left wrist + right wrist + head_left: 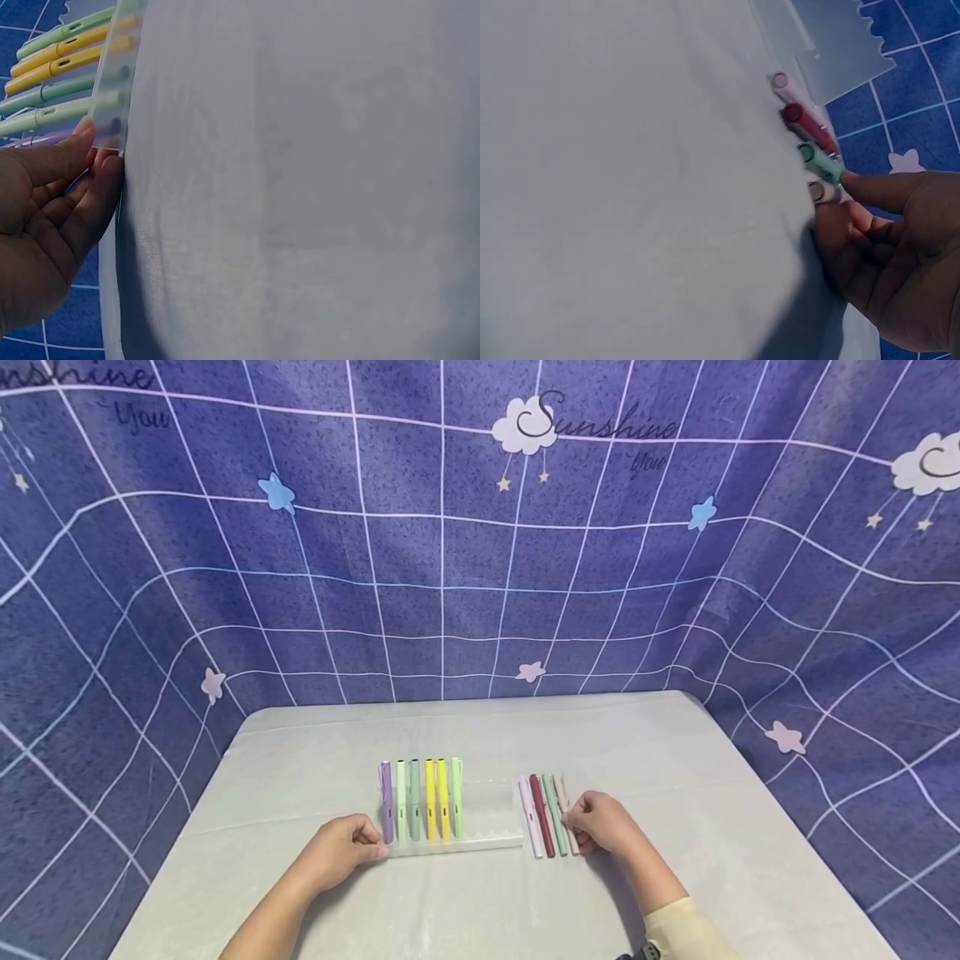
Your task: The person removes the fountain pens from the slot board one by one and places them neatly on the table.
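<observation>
Beige pen (561, 792) lies on the counter (300, 760), rightmost of four to the right of the clear rack (495, 841); right hand (603, 822) has it pinched at the lower part, thumb one side, fingers other. Mint pen (554, 817) just beside it, then dark red pen (542, 817), then lilac pen (531, 818) nearest the rack. Left hand (337, 852) pinches the rack's near left corner, thumb on top. Rack holds six, left to right: purple pen (386, 802), pale green pen (401, 802), grey-green pen (415, 802), two yellow pens (431, 802), light green pen (457, 797). Rack's right part shows bare notches. Patterned blue cloth (480, 552) behind.
</observation>
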Demonstrator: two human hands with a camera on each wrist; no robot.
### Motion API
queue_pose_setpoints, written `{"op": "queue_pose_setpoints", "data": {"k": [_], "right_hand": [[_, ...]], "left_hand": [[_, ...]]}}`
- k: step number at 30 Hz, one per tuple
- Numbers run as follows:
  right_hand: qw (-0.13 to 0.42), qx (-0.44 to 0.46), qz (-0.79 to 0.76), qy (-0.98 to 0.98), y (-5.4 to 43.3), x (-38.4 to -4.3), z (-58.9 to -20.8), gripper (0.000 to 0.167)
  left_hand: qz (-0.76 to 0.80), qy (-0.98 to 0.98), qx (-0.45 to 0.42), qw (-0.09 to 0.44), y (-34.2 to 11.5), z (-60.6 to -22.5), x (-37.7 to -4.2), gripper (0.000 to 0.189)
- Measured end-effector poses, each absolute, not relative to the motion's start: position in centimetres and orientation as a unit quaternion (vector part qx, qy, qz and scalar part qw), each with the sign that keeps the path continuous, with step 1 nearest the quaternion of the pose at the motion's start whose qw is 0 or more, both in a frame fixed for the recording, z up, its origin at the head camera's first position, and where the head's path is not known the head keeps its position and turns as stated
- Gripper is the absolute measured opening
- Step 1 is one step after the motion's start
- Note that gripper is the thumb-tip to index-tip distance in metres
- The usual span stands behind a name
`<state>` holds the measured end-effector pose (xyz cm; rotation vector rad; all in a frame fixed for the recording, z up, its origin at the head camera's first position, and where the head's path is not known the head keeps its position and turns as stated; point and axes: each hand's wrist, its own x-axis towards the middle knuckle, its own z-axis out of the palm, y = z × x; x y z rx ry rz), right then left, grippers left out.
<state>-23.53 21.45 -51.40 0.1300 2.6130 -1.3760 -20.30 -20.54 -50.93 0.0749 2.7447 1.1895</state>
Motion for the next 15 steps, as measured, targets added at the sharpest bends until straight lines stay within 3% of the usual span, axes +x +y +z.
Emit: {"op": "queue_pose_setpoints", "data": {"k": [7,15], "right_hand": [[0.049,0.013,-0.466,0.883,20.8,-24.1,-50.1,0.025],[0.126,-0.123,-0.582,0.794,17.1,-23.9,-48.8,0.027]], "left_hand": [[0.396,0.915,0.025,0.075,-20.5,-50.9,-20.3,0.015],[0.399,0.913,0.025,0.077,-20.5,-50.9,-20.3,0.015]]}}
